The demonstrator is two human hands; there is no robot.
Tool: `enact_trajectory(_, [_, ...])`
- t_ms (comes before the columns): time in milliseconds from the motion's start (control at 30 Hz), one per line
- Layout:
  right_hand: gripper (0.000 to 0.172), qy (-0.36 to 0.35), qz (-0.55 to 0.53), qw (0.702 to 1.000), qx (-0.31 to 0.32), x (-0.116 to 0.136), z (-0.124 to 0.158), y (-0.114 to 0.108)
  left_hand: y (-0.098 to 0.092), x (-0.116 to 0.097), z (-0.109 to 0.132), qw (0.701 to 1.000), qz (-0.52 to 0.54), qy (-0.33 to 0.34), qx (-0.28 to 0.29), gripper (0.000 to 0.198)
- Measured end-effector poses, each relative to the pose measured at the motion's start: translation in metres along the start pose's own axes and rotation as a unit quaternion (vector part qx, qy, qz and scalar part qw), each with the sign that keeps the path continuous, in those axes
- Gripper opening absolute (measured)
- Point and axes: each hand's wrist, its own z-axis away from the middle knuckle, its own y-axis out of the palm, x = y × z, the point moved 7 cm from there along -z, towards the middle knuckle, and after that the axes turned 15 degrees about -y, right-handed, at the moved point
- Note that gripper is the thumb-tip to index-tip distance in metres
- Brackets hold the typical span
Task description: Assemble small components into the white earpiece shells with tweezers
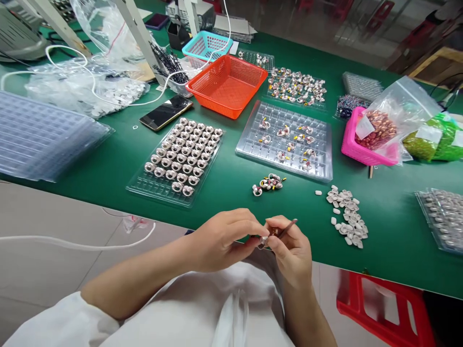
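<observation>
My left hand (229, 238) pinches a small whitish, shiny part (264, 241) between thumb and fingertips, just over the front edge of the table. The fingers of my right hand (294, 248) close in from the other side and touch the same part. A thin brown stick-like tool (288, 228) pokes out from my right hand; its lower end is hidden. Beyond my hands lies a small pile of whitish ring-shaped parts with yellow and red bits (271, 183). Loose white caps (349, 214) are scattered to the right.
Rows of ring-shaped parts fill a clear tray (139, 188). A second clear tray (249, 135) holds several wired parts. Behind stand an orange basket (231, 108), a phone (165, 112) and a pink basket (349, 140). Stacked clear trays (39, 135) lie left; a red stool (388, 308) stands below right.
</observation>
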Motion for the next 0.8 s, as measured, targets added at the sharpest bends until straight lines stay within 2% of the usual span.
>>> enact_trajectory(67, [0.016, -0.057, 0.061, 0.996, -0.037, 0.008, 0.000, -0.006, 0.000, 0.006, -0.001, 0.999, -0.014, -0.028, -0.023, 0.018])
enact_trajectory(133, [0.024, -0.116, 0.136, 0.983, -0.042, 0.019, 0.001, -0.008, 0.000, 0.014, -0.001, 0.996, -0.024, -0.066, -0.048, 0.015])
enact_trajectory(167, [0.030, -0.139, 0.167, 0.976, -0.025, 0.024, 0.001, -0.005, -0.001, 0.017, -0.002, 0.994, -0.028, -0.083, -0.061, 0.013])
enact_trajectory(300, [0.050, -0.220, 0.200, 0.944, 0.144, 0.042, 0.006, 0.021, -0.002, 0.024, -0.002, 0.989, -0.029, -0.105, -0.097, 0.010])
enact_trajectory(367, [0.050, -0.244, 0.179, 0.933, 0.196, 0.049, 0.011, 0.027, -0.003, 0.022, -0.002, 0.992, -0.016, -0.086, -0.095, 0.011])
enact_trajectory(400, [0.047, -0.242, 0.166, 0.936, 0.193, 0.051, 0.012, 0.025, -0.003, 0.019, -0.002, 0.994, -0.004, -0.069, -0.089, 0.013])
enact_trajectory(467, [0.037, -0.208, 0.146, 0.958, 0.130, 0.049, 0.011, 0.011, -0.004, 0.014, -0.002, 0.997, 0.028, -0.038, -0.067, 0.016])
enact_trajectory(533, [0.029, -0.144, 0.139, 0.978, 0.055, 0.040, 0.008, -0.005, -0.004, 0.011, -0.003, 0.997, 0.058, -0.019, -0.046, 0.019])
enact_trajectory(600, [0.025, -0.079, 0.129, 0.988, 0.034, 0.029, 0.004, -0.011, -0.004, 0.010, -0.003, 0.996, 0.073, -0.025, -0.033, 0.018])
enact_trajectory(700, [0.017, -0.019, 0.090, 0.994, 0.061, 0.017, -0.001, -0.004, 0.000, 0.013, -0.004, 0.994, 0.080, -0.064, -0.026, 0.013])
enact_trajectory(800, [0.008, 0.000, 0.073, 0.997, 0.036, 0.012, -0.003, -0.004, 0.006, 0.027, -0.003, 0.977, 0.137, -0.162, -0.002, 0.009])
